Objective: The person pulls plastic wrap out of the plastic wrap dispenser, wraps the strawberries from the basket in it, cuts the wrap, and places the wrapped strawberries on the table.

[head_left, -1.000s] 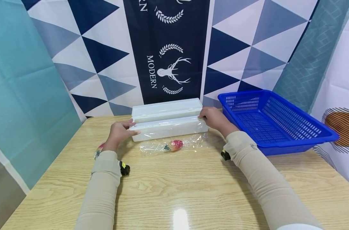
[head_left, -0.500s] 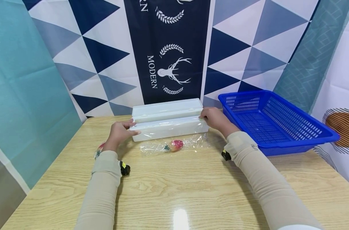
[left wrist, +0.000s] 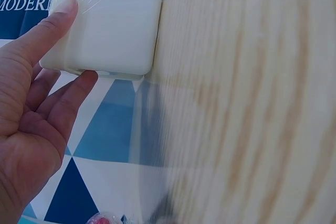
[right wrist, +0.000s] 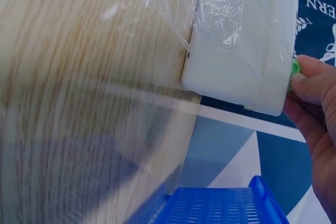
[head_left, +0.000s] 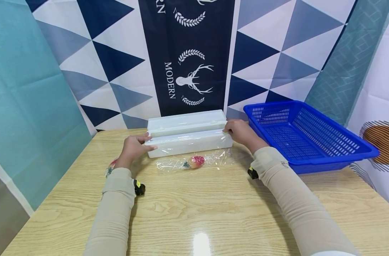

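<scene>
A long white plastic-wrap dispenser box [head_left: 189, 143] lies at the back of the table, its lid [head_left: 186, 121] raised behind it. My left hand [head_left: 135, 146] grips the box's left end, thumb on the front face and fingers at the end. At the right end, my right hand [head_left: 240, 132] pinches a small green piece [right wrist: 294, 72] on the box's upper edge, mostly hidden by the fingers. Clear film [right wrist: 220, 9] covers the box front. More crinkled film [head_left: 172, 165] lies on the table before it, around a small red-and-yellow item [head_left: 197, 161] with a teal end.
A blue perforated basket [head_left: 322, 165] stands to the right, close to my right forearm. Another small red item [head_left: 112, 163] lies behind my left wrist, partly hidden. A patterned cloth [head_left: 117, 64] hangs directly behind the box. Wooden table [head_left: 188, 206] lies between my forearms.
</scene>
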The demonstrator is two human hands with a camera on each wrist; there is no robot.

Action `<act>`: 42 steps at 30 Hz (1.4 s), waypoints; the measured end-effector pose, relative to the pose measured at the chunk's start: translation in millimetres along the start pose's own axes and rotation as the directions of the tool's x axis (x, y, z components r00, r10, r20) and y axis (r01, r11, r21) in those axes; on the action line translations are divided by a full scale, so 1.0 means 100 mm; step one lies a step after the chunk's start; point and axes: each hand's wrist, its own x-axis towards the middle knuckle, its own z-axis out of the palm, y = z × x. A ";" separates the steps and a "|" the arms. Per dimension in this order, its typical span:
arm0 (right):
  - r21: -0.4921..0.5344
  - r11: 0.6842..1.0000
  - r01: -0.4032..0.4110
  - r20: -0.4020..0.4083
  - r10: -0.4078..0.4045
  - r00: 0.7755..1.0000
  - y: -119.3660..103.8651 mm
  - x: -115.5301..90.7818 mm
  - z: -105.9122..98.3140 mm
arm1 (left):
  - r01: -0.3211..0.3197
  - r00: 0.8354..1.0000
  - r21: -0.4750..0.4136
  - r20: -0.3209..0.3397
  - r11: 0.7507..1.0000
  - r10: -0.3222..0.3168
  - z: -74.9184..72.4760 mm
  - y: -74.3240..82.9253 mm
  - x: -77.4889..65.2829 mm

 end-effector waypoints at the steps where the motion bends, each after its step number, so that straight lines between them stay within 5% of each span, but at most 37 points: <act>1: -0.002 1.000 0.001 -0.002 -0.001 1.000 0.00 0.00 0.00 | 0.000 1.000 -0.005 -0.004 1.000 0.000 0.00 0.00 0.00; 30: -0.045 0.999 -0.019 -0.054 0.016 0.998 0.14 -0.09 -0.04 | 0.009 1.000 0.000 0.014 1.000 -0.009 0.01 0.03 0.02; 42: 0.044 0.992 -0.117 -0.074 0.120 0.990 0.12 -0.09 0.02 | 0.011 1.000 -0.045 -0.001 0.999 -0.011 0.00 -0.02 -0.03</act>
